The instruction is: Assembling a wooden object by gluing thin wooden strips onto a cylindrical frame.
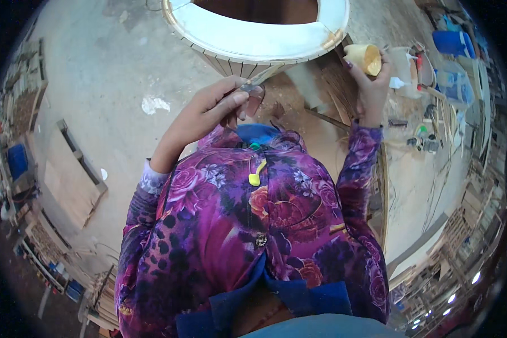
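My left hand point(217, 107) is closed round a slim putty knife point(265, 76). Its pale, smeared blade points up and right, close to the lower rim of a large white ring-shaped piece point(253, 42). Thin wooden slats point(222, 63) run down under that rim, and a tan patch point(332, 38) marks its right end. In my right hand point(373, 84) is a small yellow cup point(361, 58), tipped so its mouth faces right. A yellowish paste shows inside the cup. My right hand is just right of the ring.
Plastic containers point(405, 70) and a blue tub point(453, 43) stand on the right. Small tools point(425, 141) lie on the floor below them. A wooden board point(70, 174) lies at the left, with stacked wood point(19, 101) along the far left.
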